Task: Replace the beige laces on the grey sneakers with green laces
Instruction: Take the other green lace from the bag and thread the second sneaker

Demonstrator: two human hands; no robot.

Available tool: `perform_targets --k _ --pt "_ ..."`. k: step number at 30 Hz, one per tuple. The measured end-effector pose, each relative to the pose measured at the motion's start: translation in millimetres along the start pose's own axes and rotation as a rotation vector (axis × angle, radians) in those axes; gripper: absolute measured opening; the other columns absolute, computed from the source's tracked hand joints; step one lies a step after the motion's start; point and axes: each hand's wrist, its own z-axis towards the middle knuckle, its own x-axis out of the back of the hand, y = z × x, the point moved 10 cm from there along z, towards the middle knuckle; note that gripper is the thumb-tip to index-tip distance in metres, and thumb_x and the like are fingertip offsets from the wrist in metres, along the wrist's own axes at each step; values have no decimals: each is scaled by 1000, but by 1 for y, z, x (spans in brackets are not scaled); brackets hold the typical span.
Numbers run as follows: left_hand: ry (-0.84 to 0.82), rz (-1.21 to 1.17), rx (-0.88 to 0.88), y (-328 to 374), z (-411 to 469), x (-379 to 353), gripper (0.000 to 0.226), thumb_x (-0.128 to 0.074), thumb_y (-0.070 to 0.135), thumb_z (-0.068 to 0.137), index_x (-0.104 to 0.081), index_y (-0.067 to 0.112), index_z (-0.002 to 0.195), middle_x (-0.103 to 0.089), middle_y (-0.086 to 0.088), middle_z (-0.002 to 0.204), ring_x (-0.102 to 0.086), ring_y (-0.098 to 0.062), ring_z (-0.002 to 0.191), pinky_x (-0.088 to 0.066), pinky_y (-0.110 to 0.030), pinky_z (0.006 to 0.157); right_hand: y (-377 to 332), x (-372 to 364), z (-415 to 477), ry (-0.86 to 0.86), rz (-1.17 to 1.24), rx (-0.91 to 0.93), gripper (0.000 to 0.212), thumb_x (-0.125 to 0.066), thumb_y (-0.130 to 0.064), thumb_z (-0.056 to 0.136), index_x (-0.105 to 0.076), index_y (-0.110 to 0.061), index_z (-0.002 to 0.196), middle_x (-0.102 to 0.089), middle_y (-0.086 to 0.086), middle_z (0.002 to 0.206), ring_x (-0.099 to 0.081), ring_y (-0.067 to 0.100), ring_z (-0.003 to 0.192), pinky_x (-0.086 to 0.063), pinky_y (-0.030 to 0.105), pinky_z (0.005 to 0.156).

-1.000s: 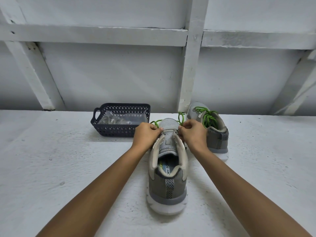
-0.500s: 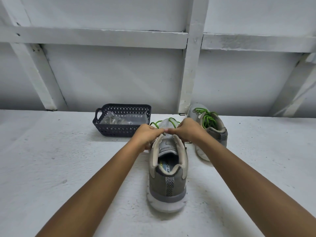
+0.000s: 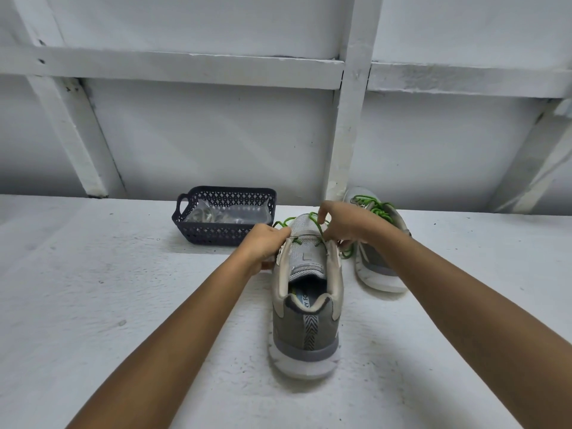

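A grey sneaker stands on the white surface with its heel toward me and its tongue bare. A green lace runs through its front eyelets. My left hand grips the shoe's left eyelet flap and pinches the lace end there. My right hand is raised over the toe and pinches the green lace, drawing it up. A second grey sneaker laced in green lies behind my right forearm, partly hidden.
A dark blue perforated basket holding clear plastic bags sits just left of the toe. A white panelled wall with beams rises behind. Bare white surface spreads left and right.
My right hand has lifted up and to the right, pulling the green lace out over the toe. My left hand stays at the left eyelet flap.
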Motion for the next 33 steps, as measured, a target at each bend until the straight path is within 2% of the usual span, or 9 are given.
perform_targets --k 4,7,10,13,16,19,25,30,33 --pt "13 -12 0 -2 0 0 38 -49 28 92 -39 18 57 -38 -9 71 -41 -20 73 -38 -28 62 -15 -6 7 -46 -344 82 19 -49 -2 90 -60 -3 106 -55 15 100 -66 33 82 -58 36 58" --pt "20 -9 -2 -1 -1 1 37 -50 27 91 -38 19 57 -37 -10 74 -38 -21 75 -37 -30 65 -24 -15 12 -72 -532 155 18 -53 -1 87 -61 -7 102 -61 14 100 -63 29 83 -48 27 55" --pt "28 -17 -5 -2 -1 1 39 -49 25 91 -36 18 55 -34 -7 65 -38 -21 73 -37 -30 65 -29 -25 17 -52 -680 222 24 -51 -2 86 -61 -9 106 -62 15 106 -56 29 91 -38 29 66" --pt "28 -37 -14 -3 -1 0 43 -49 24 92 -37 18 52 -34 -4 59 -37 -19 68 -37 -28 62 -31 -29 18 21 -772 258 23 -49 -5 88 -62 -9 106 -60 14 108 -56 29 90 -38 30 67" --pt "30 -69 -35 -4 -1 -1 46 -49 23 93 -35 19 49 -31 -3 54 -32 -18 58 -32 -26 57 -30 -27 19 114 -760 284 25 -46 -7 92 -60 -6 112 -50 15 114 -56 33 102 -37 33 69" --pt "39 -84 -46 -5 -1 -2 45 -50 24 92 -37 18 50 -33 -4 53 -32 -18 54 -28 -25 55 -33 -23 15 215 -664 332 21 -43 -8 94 -54 0 110 -45 17 113 -52 34 102 -35 36 71" --pt "52 -102 -64 -7 1 -2 44 -49 20 90 -35 19 49 -31 -1 49 -29 -17 50 -25 -25 52 -33 -20 6 293 -124 396 12 -44 -8 95 -49 0 101 -58 19 104 -51 33 95 -30 34 71" --pt "73 -104 -78 -9 4 -1 47 -50 19 90 -34 20 45 -29 3 44 -27 -16 46 -22 -26 50 -36 -31 13 211 -285 370 16 -51 -7 88 -61 2 95 -63 18 101 -56 32 96 -39 33 77" --pt "80 -98 -80 -9 5 -1 49 -51 19 90 -34 20 43 -29 3 43 -27 -16 46 -23 -26 50 -39 -37 15 206 -414 349 16 -52 -6 86 -63 3 93 -62 20 98 -57 32 92 -39 31 71"
